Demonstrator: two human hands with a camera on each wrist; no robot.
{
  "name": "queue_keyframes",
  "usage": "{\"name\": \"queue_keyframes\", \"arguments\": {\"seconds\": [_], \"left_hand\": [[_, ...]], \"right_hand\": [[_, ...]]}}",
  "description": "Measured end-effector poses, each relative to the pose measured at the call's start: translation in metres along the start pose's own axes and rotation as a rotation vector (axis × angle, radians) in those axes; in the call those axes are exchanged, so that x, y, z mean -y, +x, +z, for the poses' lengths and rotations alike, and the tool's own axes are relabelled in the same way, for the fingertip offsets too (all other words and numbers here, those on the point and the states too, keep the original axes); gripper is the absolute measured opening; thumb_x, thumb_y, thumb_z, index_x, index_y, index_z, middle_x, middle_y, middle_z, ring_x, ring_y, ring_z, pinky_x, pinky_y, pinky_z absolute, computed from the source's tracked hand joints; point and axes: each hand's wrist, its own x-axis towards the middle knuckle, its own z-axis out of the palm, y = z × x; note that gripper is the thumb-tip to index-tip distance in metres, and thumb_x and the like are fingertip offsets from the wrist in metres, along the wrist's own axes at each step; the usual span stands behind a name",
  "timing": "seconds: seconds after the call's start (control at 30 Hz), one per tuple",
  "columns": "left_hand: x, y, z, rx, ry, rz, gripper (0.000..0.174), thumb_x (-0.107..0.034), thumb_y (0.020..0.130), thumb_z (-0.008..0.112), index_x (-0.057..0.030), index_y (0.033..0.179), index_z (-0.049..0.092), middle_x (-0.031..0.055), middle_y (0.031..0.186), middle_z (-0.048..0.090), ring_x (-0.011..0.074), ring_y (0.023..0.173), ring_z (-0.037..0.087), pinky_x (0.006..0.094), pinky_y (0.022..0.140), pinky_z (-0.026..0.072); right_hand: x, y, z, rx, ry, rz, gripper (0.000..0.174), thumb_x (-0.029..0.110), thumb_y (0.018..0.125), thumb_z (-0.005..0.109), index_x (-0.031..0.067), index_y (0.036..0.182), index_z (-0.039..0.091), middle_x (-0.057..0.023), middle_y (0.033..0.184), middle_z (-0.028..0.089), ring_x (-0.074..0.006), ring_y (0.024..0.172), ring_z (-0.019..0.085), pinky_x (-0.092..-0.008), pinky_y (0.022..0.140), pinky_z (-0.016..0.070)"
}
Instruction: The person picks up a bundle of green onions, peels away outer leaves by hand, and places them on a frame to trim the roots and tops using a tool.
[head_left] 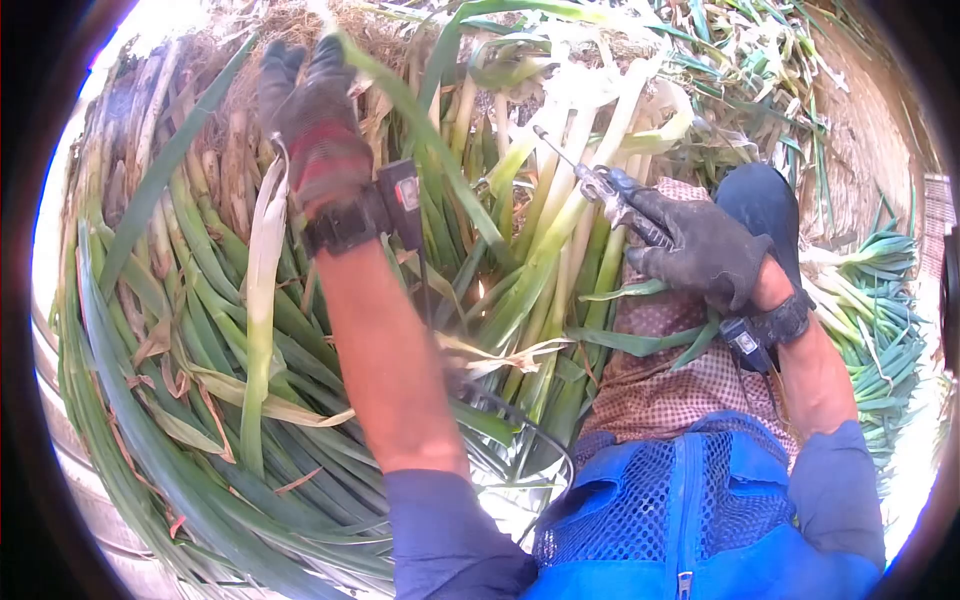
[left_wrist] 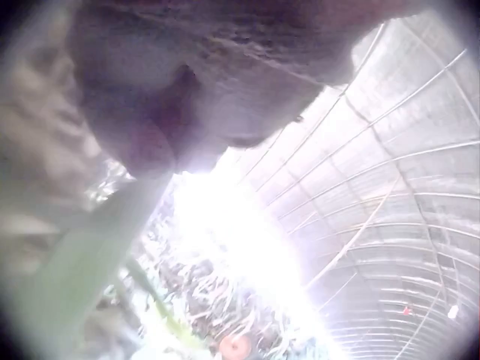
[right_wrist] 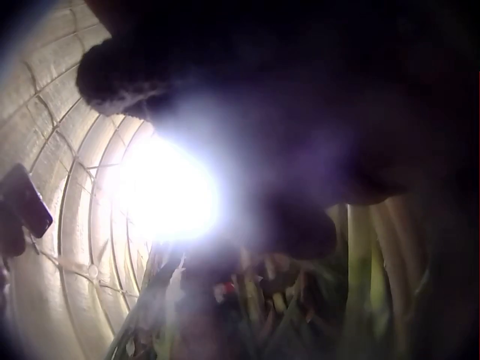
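Note:
At the upper left of the head view, my gloved left hand [head_left: 318, 115] is raised over the leek pile, fingers pointing away. It pinches a long green leek leaf [head_left: 425, 135], which slants down to the right; the left wrist view shows this leaf [left_wrist: 90, 255] meeting the fingertips. My gloved right hand [head_left: 700, 240] grips a small metal tool [head_left: 615, 200] with a thin rod-like tip pointing up and left, over the pale leek stalks [head_left: 560, 215]. The right wrist view is mostly dark glove and glare.
A big heap of leeks [head_left: 200, 290] spreads across the left, its roots at the far side. Stripped leaves [head_left: 740, 60] lie at the top right. More leeks [head_left: 870, 300] are on the right, beside the person's knee [head_left: 757, 205]. A ribbed tunnel wall [left_wrist: 405, 180] curves behind.

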Motion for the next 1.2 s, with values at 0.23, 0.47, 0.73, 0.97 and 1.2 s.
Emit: {"name": "queue_keyframes", "arguments": {"seconds": [0.23,0.47,0.73,0.97,1.2], "left_hand": [[0.115,-0.136,0.011,0.77,0.656,-0.314,0.039,-0.023,0.094,0.077,0.0068,0.117,0.068,0.0155,0.1,0.074,0.0211,0.09,0.068,0.0343,0.088,0.0525],[0.08,-0.019,0.002,0.627,0.859,0.057,0.032,-0.038,0.095,0.073,-0.0061,0.098,0.075,0.0147,0.088,0.074,0.0277,0.084,0.069,0.045,0.088,0.0535],[0.09,-0.043,0.049,0.146,0.989,0.666,0.029,-0.036,0.093,0.074,-0.0101,0.106,0.074,0.0134,0.092,0.072,0.0336,0.089,0.071,0.045,0.08,0.057],[0.173,-0.176,-0.003,0.6,0.55,-0.663,0.036,-0.031,0.098,0.063,0.0013,0.107,0.075,0.0182,0.091,0.076,0.0281,0.081,0.069,0.0403,0.077,0.0533],[0.171,-0.232,0.001,0.774,0.201,-0.601,0.036,-0.028,0.095,0.068,0.0021,0.113,0.075,0.0174,0.094,0.078,0.0184,0.086,0.072,0.0334,0.08,0.054]], "right_hand": [[0.016,-0.005,-0.014,0.095,0.158,0.13,0.077,0.031,0.088,0.073,0.0041,0.154,0.045,-0.021,0.128,0.068,-0.0256,0.11,0.069,-0.0366,0.097,0.0517],[0.014,-0.004,-0.01,0.077,0.246,0.086,0.079,0.025,0.089,0.074,0.0049,0.157,0.041,-0.0165,0.135,0.066,-0.019,0.118,0.062,-0.0338,0.105,0.0468],[0.002,-0.004,-0.014,0.07,0.241,0.083,0.08,0.029,0.088,0.074,0.0006,0.156,0.041,-0.0217,0.141,0.061,-0.0249,0.126,0.06,-0.0362,0.11,0.0445],[0.022,-0.002,-0.019,0.057,0.281,0.052,0.082,0.038,0.088,0.074,0.0012,0.155,0.043,-0.0245,0.136,0.064,-0.0292,0.122,0.064,-0.0395,0.106,0.0476],[0.021,-0.007,-0.004,0.355,0.096,-0.054,0.088,0.037,0.088,0.071,0.0085,0.161,0.032,-0.0276,0.126,0.067,-0.0418,0.109,0.07,-0.0443,0.097,0.0548]]}}
